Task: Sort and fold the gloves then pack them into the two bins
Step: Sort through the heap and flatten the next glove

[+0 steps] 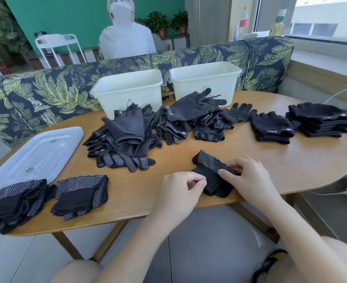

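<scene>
- The left hand (180, 185) is near the front edge of the table (291, 166). Its thumb and first finger pinch the left side of a black glove (211, 181).
- The right hand (250, 180) rests on the same glove. Its fingers are curled, and the tips press down on the dotted cuff that is folded over.
- This glove lies flat close to the front edge, with bare wood all around it.
- At the front left corner sit two folded stacks of dotted gloves (81, 196). The far-left stack hangs a bit over the edge.
- Behind those stacks lies a clear lid (36, 156), right by the left edge.
- In the middle is a big messy pile of gloves (148, 129). There is open wood between the pile and the hands.
- On the right are two neat stacks of plain black gloves (319, 119), near the round right end of the table.
- At the back edge stand two white bins (127, 88), side by side. The messy pile touches their fronts.
</scene>
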A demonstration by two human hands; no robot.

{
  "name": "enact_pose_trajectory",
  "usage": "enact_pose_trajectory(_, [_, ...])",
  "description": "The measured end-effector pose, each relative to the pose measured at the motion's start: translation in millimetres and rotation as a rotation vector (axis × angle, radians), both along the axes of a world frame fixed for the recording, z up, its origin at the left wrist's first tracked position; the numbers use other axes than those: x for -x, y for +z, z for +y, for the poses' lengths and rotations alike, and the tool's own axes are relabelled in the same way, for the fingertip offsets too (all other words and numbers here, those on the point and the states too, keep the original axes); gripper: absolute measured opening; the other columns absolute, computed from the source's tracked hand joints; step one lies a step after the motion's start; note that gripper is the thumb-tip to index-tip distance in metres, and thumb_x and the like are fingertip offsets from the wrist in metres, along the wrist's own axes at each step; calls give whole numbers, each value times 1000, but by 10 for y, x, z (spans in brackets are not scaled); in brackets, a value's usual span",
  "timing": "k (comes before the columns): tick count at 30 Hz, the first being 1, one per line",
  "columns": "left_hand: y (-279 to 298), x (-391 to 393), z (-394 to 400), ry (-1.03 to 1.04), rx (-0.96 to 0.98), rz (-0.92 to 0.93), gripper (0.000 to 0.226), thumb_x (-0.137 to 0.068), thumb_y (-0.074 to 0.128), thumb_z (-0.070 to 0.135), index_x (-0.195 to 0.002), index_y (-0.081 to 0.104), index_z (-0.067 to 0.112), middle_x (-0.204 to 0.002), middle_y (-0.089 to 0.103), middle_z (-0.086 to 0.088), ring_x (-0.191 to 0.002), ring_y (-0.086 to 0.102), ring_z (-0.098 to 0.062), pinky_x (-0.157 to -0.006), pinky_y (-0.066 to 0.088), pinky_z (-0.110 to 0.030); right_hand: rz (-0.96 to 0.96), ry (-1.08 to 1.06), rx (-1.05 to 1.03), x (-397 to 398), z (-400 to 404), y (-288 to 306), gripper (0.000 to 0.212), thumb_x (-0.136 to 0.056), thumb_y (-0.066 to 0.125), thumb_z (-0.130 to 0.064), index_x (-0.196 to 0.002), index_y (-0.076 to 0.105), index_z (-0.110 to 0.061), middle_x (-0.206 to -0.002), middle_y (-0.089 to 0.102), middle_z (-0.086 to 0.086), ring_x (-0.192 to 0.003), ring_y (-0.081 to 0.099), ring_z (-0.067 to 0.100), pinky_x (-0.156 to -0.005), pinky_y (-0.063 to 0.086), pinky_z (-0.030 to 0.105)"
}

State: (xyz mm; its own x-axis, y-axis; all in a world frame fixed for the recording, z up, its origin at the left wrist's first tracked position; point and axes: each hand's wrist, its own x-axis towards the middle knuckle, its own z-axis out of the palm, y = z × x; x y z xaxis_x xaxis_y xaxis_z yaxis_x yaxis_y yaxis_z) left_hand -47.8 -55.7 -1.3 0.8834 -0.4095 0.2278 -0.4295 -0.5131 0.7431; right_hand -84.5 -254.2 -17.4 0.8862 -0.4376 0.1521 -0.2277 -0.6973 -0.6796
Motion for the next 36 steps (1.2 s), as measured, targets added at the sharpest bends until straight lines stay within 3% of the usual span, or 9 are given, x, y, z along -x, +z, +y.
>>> enact_pose_trajectory(2, [-4,-136,55,26,23,-24,12,-87,77,29,-94,81,38,-86,68,18,-78,59,1,-70,39,-8,-22,12,-88,-24,15,18,14,-85,76,-41,-91,65,-35,-101,68,-11,-107,60,20,-98,46,42])
enact_pose_trajectory(5, [40,-438,119,-86,73,90,23,-85,81,30,-96,79,49,-129,57,25,-116,52,10,-101,39,-19,-69,41,-217,-20,27,42,12,-87,78,-32,-95,71,-27,-91,70,-16,-94,63,10,-77,44,26])
enact_pose_trajectory(8, [164,-668,117,-286,111,294,26,-85,82,19,-102,81,38,-154,42,17,-138,39,6,-118,29,-31,-129,148,-373,-11,30,81,7,-91,75,-27,-93,69,-29,-86,73,-14,-83,66,3,-72,44,23])
enact_pose_trajectory(16, [201,-809,-26,-439,302,473,22,-86,78,2,-106,79,10,-120,75,-5,-118,67,-21,-109,50,-42,-200,317,-615,-13,33,132,8,-94,69,-19,-102,70,-22,-93,75,-6,-87,66,10,-80,53,22])
enact_pose_trajectory(19, [147,-763,20,-391,346,451,20,-87,76,2,-106,78,7,-113,77,-3,-112,69,-18,-101,53,-32,-207,320,-752,-27,90,136,19,-91,68,-27,-107,69,-19,-106,72,16,-92,66,21,-95,53,54])
enact_pose_trajectory(21, [102,-705,55,-341,386,416,19,-88,76,0,-105,78,8,-113,77,-4,-111,70,-19,-100,54,-32,-210,308,-830,-49,147,109,25,-88,68,-30,-111,69,-19,-108,73,18,-96,68,26,-96,51,61])
enact_pose_trajectory(26, [28,-514,258,-174,393,316,23,-91,74,7,-110,79,20,-113,76,-3,-103,72,-22,-93,59,-42,-170,297,-1066,-107,327,87,46,-81,71,-13,-125,59,-7,-112,77,10,-106,73,30,-85,59,46])
enact_pose_trajectory(30, [88,-365,530,-96,395,294,31,-89,75,14,-116,77,31,-110,75,-13,-91,71,-38,-89,59,-52,-92,336,-1162,-107,532,152,36,-91,65,0,-126,59,-1,-113,76,16,-104,74,32,-84,62,42])
enact_pose_trajectory(36, [211,-224,1019,-23,379,210,39,-88,76,15,-118,74,41,-129,66,19,-117,64,-7,-101,56,-42,-22,436,-1096,-130,951,306,25,-102,55,-7,-125,60,1,-114,75,18,-105,73,34,-92,57,48])
